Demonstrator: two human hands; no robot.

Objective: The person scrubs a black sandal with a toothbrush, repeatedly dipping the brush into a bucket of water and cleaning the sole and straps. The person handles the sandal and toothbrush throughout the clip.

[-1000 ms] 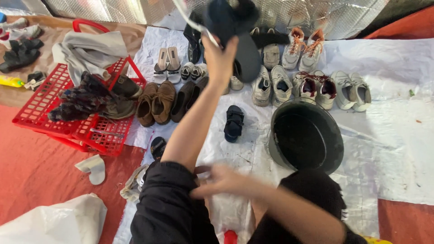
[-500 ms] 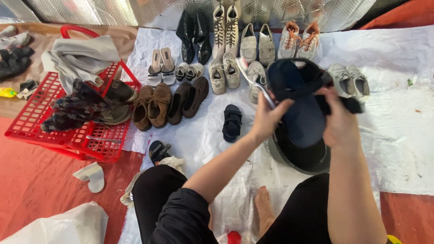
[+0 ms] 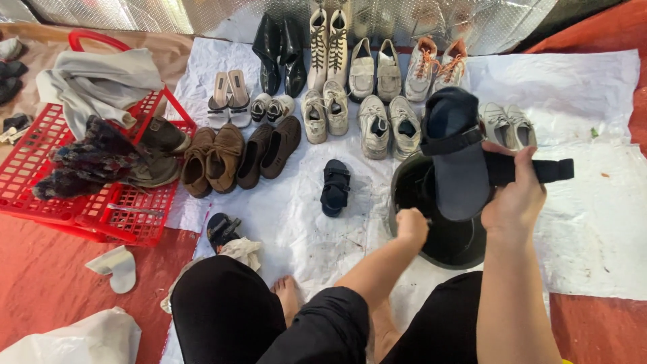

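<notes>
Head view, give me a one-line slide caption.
Right hand holds a dark sandal over a black basin; left hand reaches inside.

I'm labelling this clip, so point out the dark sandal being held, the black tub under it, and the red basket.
dark sandal (image 3: 460, 176): head view, on its sole.
black tub (image 3: 402, 195): head view, on its left inner wall.
red basket (image 3: 108, 213): head view, on its mesh wall.

A white sheet (image 3: 579, 222) covers the red floor (image 3: 47, 283). On it sit rows of shoes (image 3: 377, 101), a black sandal (image 3: 335, 187) and a black tub (image 3: 404, 195). A red basket (image 3: 101, 209) sits beside.
</notes>
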